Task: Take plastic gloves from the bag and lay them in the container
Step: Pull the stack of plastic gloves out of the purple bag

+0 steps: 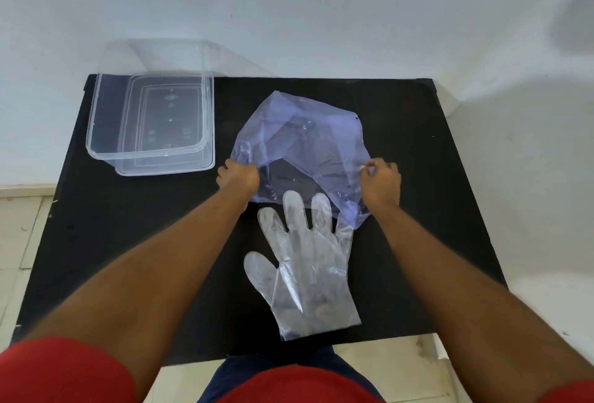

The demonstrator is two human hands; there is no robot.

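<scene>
I hold the bag (299,145) with both hands, one at each side of its mouth, so that the opening is pulled wide and faces me. My left hand (238,176) is closed in a fist on the left edge of the mouth; my right hand (382,179) pinches the right edge between thumb and fingertips, the other fingers curled in. I think I hold it this way to look inside and to keep the thin film from folding shut. The bag is bluish and half transparent, puffed up a little, and through it I see mostly the dark table (434,209); I cannot tell if more gloves are inside. One glove (305,267) lies flat on the table just in front of the bag, on my side of it, fingers pointing toward the bag, and two fingertips overlap the bag's near edge. It is out of the bag but not in the box yet. The box (151,126) stands to the left of the bag and a little behind it, well apart, open on top. It is clear plastic and I see nothing in it. So, as I judge it, the laying-in part is not yet begun.
</scene>
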